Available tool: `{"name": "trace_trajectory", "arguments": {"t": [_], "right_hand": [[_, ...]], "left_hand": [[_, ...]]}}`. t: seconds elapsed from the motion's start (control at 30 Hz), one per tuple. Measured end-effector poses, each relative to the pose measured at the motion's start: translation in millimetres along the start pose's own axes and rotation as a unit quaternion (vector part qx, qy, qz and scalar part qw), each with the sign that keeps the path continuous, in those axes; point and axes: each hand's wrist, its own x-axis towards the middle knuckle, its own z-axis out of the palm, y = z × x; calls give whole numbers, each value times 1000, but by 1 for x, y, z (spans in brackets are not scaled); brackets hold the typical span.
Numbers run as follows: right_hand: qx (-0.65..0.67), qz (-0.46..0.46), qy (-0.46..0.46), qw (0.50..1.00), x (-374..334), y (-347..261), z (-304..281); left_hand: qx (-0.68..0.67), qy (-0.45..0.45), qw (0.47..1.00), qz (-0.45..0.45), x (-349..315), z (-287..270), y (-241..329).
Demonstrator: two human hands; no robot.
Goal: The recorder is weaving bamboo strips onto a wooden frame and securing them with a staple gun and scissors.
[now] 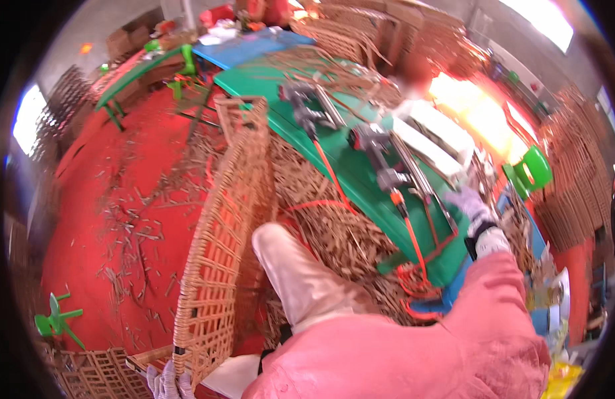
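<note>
At the lower left, my gloved left hand [169, 383] has its fingers wrapped over the bottom end of a woven wicker panel piece [217, 256]. That piece stands upright on its edge beside my leg, its open lattice side turned left. My gloved right hand [472, 207] reaches out over the right edge of the green table [360, 174], fingers stretched and a little blurred. It is nearest to the tip of a pneumatic staple gun [387, 156] and a white box-like container [435, 136]. A second staple gun [312, 106] lies farther left on the table.
Orange air hoses [414, 243] run from the guns over the table edge. Cut wicker strips [340, 233] heap beneath it and litter the red floor [114, 199]. Green stools [530, 171] stand right and left. Stacked woven panels [567, 193] line the right side; a blue table [247, 48] stands behind.
</note>
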Motion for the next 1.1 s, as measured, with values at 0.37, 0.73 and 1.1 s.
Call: {"name": "trace_trajectory", "arguments": {"t": [0.37, 0.73, 1.1], "right_hand": [[-110, -59, -89, 988, -33, -46, 5], [-168, -101, 65, 978, -22, -65, 41], [-37, -220, 72, 972, -46, -94, 42]], "left_hand": [[-16, 88, 996, 9, -7, -1, -3], [-57, 103, 993, 8, 4, 4, -2], [-17, 59, 998, -32, 0, 6, 0]]}}
